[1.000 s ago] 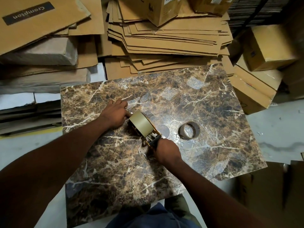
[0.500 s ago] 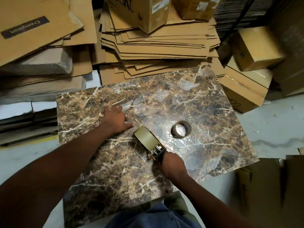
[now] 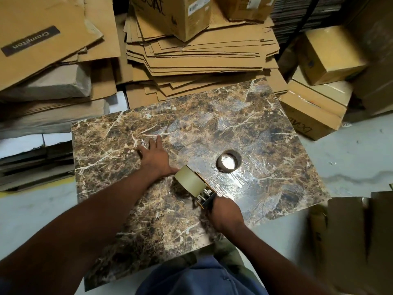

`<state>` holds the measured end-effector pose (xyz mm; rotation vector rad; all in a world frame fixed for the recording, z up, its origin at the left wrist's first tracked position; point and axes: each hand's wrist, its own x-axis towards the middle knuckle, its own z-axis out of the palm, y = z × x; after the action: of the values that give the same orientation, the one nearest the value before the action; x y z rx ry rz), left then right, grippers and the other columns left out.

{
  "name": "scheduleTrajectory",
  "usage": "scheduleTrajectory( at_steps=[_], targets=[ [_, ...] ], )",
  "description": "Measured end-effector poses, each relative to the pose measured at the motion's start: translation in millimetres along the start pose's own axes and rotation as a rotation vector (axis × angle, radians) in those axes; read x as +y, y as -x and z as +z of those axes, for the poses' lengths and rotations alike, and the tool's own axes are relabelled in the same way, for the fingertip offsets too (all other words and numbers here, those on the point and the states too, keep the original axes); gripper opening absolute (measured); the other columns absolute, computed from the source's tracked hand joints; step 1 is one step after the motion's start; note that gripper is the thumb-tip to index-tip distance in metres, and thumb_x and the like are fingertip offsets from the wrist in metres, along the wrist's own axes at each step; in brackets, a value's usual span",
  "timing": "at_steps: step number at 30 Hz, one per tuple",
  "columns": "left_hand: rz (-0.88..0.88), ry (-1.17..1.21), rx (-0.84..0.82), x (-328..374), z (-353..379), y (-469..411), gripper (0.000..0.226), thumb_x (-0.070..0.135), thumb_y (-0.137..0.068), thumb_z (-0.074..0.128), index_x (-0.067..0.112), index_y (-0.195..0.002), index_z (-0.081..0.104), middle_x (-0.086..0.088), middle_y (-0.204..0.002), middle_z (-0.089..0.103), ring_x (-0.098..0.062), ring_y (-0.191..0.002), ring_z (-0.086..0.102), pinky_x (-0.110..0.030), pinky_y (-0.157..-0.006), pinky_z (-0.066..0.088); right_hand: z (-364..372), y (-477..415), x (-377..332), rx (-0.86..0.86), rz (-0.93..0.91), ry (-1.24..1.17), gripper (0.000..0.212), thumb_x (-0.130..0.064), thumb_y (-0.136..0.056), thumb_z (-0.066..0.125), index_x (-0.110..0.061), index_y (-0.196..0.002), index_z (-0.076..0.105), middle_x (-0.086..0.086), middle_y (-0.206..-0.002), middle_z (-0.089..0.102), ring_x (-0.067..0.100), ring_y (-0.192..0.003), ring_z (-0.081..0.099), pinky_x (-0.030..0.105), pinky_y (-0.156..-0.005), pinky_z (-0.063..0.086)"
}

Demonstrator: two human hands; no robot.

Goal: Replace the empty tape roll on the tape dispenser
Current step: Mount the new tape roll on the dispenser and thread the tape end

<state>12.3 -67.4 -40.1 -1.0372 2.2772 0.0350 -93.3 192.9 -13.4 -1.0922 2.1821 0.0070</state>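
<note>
A tape dispenser (image 3: 203, 193) loaded with a full tan tape roll (image 3: 189, 181) rests tilted on the brown marble slab (image 3: 265, 128). My right hand (image 3: 226, 211) grips its handle near the slab's front edge. My left hand (image 3: 154, 156) lies flat on the slab with fingers spread, just left of the roll. An empty cardboard tape core (image 3: 229, 160) lies on the slab to the right of the dispenser, apart from both hands.
Stacks of flattened cardboard (image 3: 197, 54) and closed boxes (image 3: 331, 54) crowd the far side and right. More cardboard sheets (image 3: 42, 39) pile up at the left. Pale floor (image 3: 350, 158) shows to the right, with a brown carton (image 3: 359, 241) at lower right.
My right hand has drawn the dispenser back toward me along the slab. My left hand has opened flat and shifted slightly away from the roll.
</note>
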Motion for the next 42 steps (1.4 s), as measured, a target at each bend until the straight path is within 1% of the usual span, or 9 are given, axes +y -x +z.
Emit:
scheduleTrajectory(
  at_steps=[5,8,11,16,21,34,36,39,42],
  targets=[
    [-0.025,0.046,0.018,0.6,9.5,-5.5,0.099,0.097,-0.076,0.046,0.015,-0.125,0.071,-0.018,-0.176,0.003,-0.048,-0.157,0.013,-0.079,-0.11,0.027,-7.9,1.7,-7.5,-0.011,-0.007,0.073,0.019,-0.026,-0.094,0.055,-0.014,-0.093,0.07,0.007,-0.091,0.074,0.029,-0.085,0.071,0.035,-0.069,0.055],
    [-0.059,0.123,0.03,-3.6,15.2,-2.7,0.1,0.093,-0.081,0.047,0.016,-0.143,0.06,-0.016,-0.176,0.006,-0.044,-0.156,0.019,-0.073,-0.113,0.031,-13.4,1.8,-14.3,-0.017,0.001,0.123,0.016,-0.02,-0.092,0.056,-0.017,-0.095,0.071,0.005,-0.094,0.074,0.027,-0.088,0.072,0.035,-0.071,0.056],
    [-0.05,0.187,0.055,-11.1,22.9,-2.7,0.092,0.083,-0.089,0.051,0.02,-0.156,0.046,-0.017,-0.176,0.007,-0.044,-0.156,0.021,-0.067,-0.116,0.034,-22.0,-2.1,-27.7,-0.033,0.004,0.202,0.017,-0.016,-0.092,0.056,-0.017,-0.098,0.072,0.004,-0.097,0.074,0.026,-0.089,0.072,0.034,-0.069,0.055],
    [-0.084,0.195,0.07,-12.1,26.1,-6.0,0.072,0.053,-0.096,0.061,0.022,-0.159,0.043,-0.02,-0.176,0.005,-0.047,-0.155,0.02,-0.069,-0.114,0.035,-41.0,-8.4,-53.3,-0.019,0.014,0.297,0.023,-0.018,-0.095,0.054,-0.015,-0.112,0.069,0.007,-0.111,0.072,0.029,-0.103,0.069,0.039,-0.078,0.058],
    [-0.103,0.247,0.051,-12.0,27.3,-8.7,0.092,0.083,-0.087,0.056,0.025,-0.157,0.044,-0.017,-0.176,0.005,-0.044,-0.154,0.023,-0.069,-0.109,0.038,-53.6,1.0,-53.5,-0.108,0.096,0.381,0.026,-0.02,-0.091,0.059,-0.012,-0.113,0.071,0.009,-0.113,0.071,0.028,-0.105,0.069,0.039,-0.08,0.061],
    [-0.084,0.277,0.073,-13.1,28.7,-9.1,0.096,0.084,-0.084,0.058,0.022,-0.156,0.047,-0.019,-0.174,0.015,-0.041,-0.153,0.029,-0.064,-0.114,0.035,-56.7,26.1,-27.2,-0.11,0.119,0.423,0.029,-0.023,-0.087,0.06,-0.012,-0.113,0.07,0.009,-0.114,0.07,0.028,-0.107,0.068,0.037,-0.081,0.057],
    [-0.078,0.263,0.116,-11.2,24.0,0.6,0.084,0.074,-0.092,0.057,0.021,-0.156,0.046,-0.022,-0.173,0.018,-0.042,-0.154,0.027,-0.067,-0.116,0.029,-56.7,25.9,-22.5,-0.097,0.1,0.413,0.028,-0.028,-0.088,0.06,-0.013,-0.111,0.07,0.008,-0.111,0.07,0.027,-0.104,0.068,0.035,-0.08,0.056],
    [0.087,0.321,0.243,3.3,19.7,13.2,0.056,0.022,-0.098,0.058,0.021,-0.154,0.049,-0.023,-0.162,0.042,-0.038,-0.146,0.042,-0.063,-0.12,0.033,-57.8,26.2,-15.7,-0.067,0.068,0.369,0.03,-0.038,-0.089,0.06,-0.017,-0.109,0.069,0.006,-0.108,0.07,0.027,-0.1,0.068,0.033,-0.075,0.052],
    [0.235,0.761,0.149,20.3,14.9,24.0,0.067,0.0,-0.099,0.052,0.032,-0.158,0.046,-0.009,-0.132,0.069,-0.017,-0.093,0.067,-0.033,-0.079,0.061,-59.4,25.2,-10.6,-0.055,0.039,0.3,0.033,-0.049,-0.088,0.057,-0.022,-0.104,0.068,0.004,-0.103,0.07,0.026,-0.097,0.068,0.031,-0.07,0.047]
  ],
)
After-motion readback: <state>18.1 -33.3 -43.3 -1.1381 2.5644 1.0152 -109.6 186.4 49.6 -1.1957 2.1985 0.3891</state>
